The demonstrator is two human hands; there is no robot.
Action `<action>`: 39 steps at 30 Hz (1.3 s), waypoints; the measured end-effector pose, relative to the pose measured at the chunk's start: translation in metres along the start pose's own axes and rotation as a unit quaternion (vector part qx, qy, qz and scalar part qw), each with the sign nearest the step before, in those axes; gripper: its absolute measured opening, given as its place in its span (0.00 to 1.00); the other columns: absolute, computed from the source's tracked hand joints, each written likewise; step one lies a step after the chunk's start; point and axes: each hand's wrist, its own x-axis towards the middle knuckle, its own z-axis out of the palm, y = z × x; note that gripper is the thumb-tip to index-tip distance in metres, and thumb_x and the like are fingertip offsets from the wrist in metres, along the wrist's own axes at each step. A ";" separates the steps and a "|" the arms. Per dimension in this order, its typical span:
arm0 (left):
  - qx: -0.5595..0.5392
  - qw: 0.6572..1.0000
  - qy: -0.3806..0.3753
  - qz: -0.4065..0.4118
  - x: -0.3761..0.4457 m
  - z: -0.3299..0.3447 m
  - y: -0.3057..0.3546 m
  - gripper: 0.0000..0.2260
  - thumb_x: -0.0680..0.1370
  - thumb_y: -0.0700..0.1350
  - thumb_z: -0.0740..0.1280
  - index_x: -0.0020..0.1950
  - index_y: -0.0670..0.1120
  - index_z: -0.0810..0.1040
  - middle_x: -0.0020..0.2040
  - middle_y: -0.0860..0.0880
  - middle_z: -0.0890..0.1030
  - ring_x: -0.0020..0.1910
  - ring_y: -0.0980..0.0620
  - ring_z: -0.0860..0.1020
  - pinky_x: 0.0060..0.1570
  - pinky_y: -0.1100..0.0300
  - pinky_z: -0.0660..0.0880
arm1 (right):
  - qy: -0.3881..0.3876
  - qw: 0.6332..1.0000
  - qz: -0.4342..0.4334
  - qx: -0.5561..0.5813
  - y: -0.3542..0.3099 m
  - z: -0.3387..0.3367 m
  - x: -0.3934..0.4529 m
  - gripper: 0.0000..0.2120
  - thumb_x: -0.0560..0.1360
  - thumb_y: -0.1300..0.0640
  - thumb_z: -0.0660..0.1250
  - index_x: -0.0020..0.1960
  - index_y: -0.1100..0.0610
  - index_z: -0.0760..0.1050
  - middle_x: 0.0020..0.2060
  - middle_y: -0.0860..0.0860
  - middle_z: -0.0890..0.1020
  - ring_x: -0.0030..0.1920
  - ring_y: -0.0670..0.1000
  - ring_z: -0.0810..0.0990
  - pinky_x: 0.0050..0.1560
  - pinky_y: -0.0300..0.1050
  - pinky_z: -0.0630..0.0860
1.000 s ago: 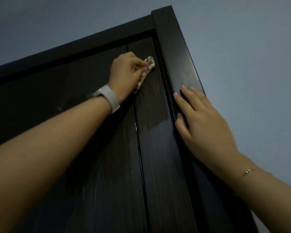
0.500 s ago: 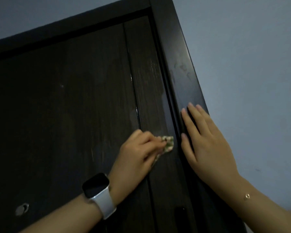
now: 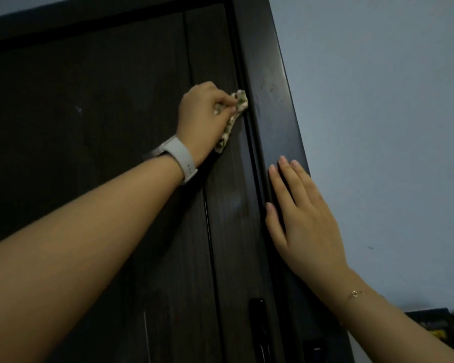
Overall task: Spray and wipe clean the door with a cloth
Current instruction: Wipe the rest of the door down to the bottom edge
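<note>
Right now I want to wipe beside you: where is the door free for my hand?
Free: the wide door panel left of the left hand with its cloth. Crowded: the strip by the frame, where the right hand rests.

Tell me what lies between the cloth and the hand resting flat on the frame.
In the head view, only dark door surfaces: the door's right edge strip and the groove where it meets the frame. Nothing else sits between the cloth and the right hand.
</note>
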 end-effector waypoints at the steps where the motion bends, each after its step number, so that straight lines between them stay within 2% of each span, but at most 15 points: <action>1: -0.010 1.000 0.000 0.009 -0.013 0.001 0.004 0.06 0.74 0.44 0.71 0.49 0.46 0.85 0.46 0.48 0.80 0.48 0.49 0.77 0.52 0.53 0.73 | 0.003 1.000 -0.001 0.004 0.000 0.000 0.000 0.25 0.81 0.53 0.53 0.75 0.61 0.63 0.75 0.57 0.64 0.76 0.56 0.60 0.74 0.54 0.63; 6: -0.019 0.998 -0.040 0.043 -0.099 -0.004 0.028 0.05 0.73 0.42 0.71 0.48 0.46 0.85 0.41 0.48 0.78 0.43 0.53 0.72 0.41 0.65 0.62 | 0.012 1.000 -0.004 0.021 0.001 -0.001 -0.001 0.24 0.82 0.54 0.52 0.75 0.62 0.63 0.75 0.58 0.65 0.76 0.56 0.60 0.74 0.54 0.62; 10: -0.080 0.992 -0.092 0.027 -0.190 -0.011 0.052 0.05 0.74 0.42 0.70 0.47 0.45 0.85 0.40 0.49 0.78 0.42 0.54 0.71 0.42 0.65 0.66 | -0.004 1.000 0.006 0.024 -0.002 -0.004 -0.004 0.25 0.82 0.54 0.51 0.75 0.63 0.62 0.75 0.58 0.64 0.76 0.56 0.59 0.75 0.54 0.60; 12: -0.108 0.987 -0.115 0.014 -0.221 -0.016 0.059 0.06 0.75 0.43 0.70 0.49 0.45 0.85 0.41 0.51 0.78 0.43 0.57 0.71 0.44 0.70 0.67 | -0.025 0.999 0.013 0.025 -0.006 -0.008 -0.020 0.25 0.82 0.54 0.50 0.76 0.63 0.60 0.76 0.58 0.62 0.77 0.56 0.57 0.75 0.54 0.59; 14: -0.112 0.983 -0.140 0.026 -0.229 -0.021 0.060 0.08 0.76 0.45 0.68 0.50 0.46 0.85 0.42 0.53 0.78 0.43 0.58 0.71 0.46 0.72 0.65 | -0.048 0.999 0.009 0.010 -0.008 -0.011 -0.043 0.26 0.82 0.53 0.50 0.77 0.63 0.58 0.77 0.57 0.60 0.77 0.55 0.55 0.75 0.54 0.59; 16: -0.088 0.982 -0.160 0.044 -0.213 -0.023 0.055 0.09 0.75 0.45 0.66 0.49 0.46 0.85 0.42 0.51 0.78 0.43 0.55 0.72 0.44 0.67 0.67 | -0.061 0.998 0.002 -0.004 -0.008 -0.013 -0.060 0.26 0.82 0.53 0.50 0.77 0.63 0.58 0.77 0.57 0.59 0.78 0.54 0.54 0.75 0.54 0.59; 19: -0.065 0.993 -0.094 -0.031 -0.159 -0.022 0.040 0.06 0.73 0.42 0.71 0.48 0.46 0.86 0.41 0.48 0.80 0.43 0.49 0.76 0.44 0.57 0.72 | -0.059 0.998 0.004 -0.009 -0.007 -0.013 -0.064 0.26 0.82 0.53 0.50 0.77 0.62 0.58 0.77 0.56 0.59 0.78 0.54 0.55 0.75 0.53 0.58; 21: -0.074 0.993 -0.054 -0.080 -0.128 -0.020 0.032 0.06 0.73 0.42 0.73 0.49 0.46 0.85 0.43 0.48 0.81 0.44 0.51 0.78 0.47 0.54 0.75 | -0.055 0.998 0.004 -0.005 -0.008 -0.013 -0.063 0.26 0.82 0.53 0.52 0.77 0.62 0.59 0.77 0.56 0.60 0.77 0.54 0.55 0.75 0.52 0.58; 23: -0.071 0.993 -0.035 -0.088 -0.121 -0.015 0.032 0.05 0.73 0.43 0.73 0.48 0.46 0.85 0.43 0.48 0.80 0.45 0.51 0.77 0.47 0.52 0.75 | -0.054 0.999 0.003 -0.001 -0.008 -0.013 -0.065 0.26 0.82 0.53 0.52 0.77 0.62 0.59 0.77 0.56 0.60 0.77 0.54 0.56 0.75 0.52 0.59; 26: -0.078 0.993 -0.028 -0.085 -0.149 -0.014 0.042 0.05 0.73 0.42 0.73 0.48 0.46 0.85 0.42 0.49 0.79 0.44 0.50 0.76 0.46 0.56 0.74 | -0.055 0.998 0.004 -0.010 -0.007 -0.014 -0.065 0.25 0.82 0.53 0.52 0.77 0.62 0.59 0.77 0.57 0.60 0.77 0.54 0.55 0.75 0.53 0.59; 31: -0.093 0.989 -0.057 -0.097 -0.229 -0.024 0.062 0.07 0.72 0.38 0.74 0.49 0.45 0.85 0.41 0.50 0.79 0.43 0.55 0.73 0.44 0.72 0.67 | -0.063 0.998 0.017 -0.008 -0.013 -0.015 -0.071 0.24 0.83 0.54 0.51 0.77 0.63 0.58 0.77 0.57 0.60 0.78 0.55 0.55 0.76 0.54 0.59; 37: -0.110 0.977 -0.080 -0.162 -0.314 -0.036 0.082 0.09 0.71 0.35 0.74 0.50 0.45 0.85 0.41 0.52 0.79 0.42 0.54 0.75 0.44 0.68 0.71 | -0.097 0.993 0.061 0.021 -0.029 -0.018 -0.105 0.26 0.82 0.56 0.50 0.78 0.61 0.54 0.78 0.55 0.56 0.79 0.54 0.50 0.77 0.52 0.53; 39: -0.111 0.976 -0.091 -0.164 -0.330 -0.039 0.088 0.10 0.71 0.35 0.75 0.49 0.45 0.85 0.42 0.52 0.79 0.43 0.56 0.75 0.45 0.71 0.70 | -0.106 0.993 0.058 0.011 -0.032 -0.019 -0.116 0.26 0.82 0.56 0.50 0.78 0.61 0.54 0.78 0.55 0.55 0.79 0.54 0.50 0.77 0.51 0.52</action>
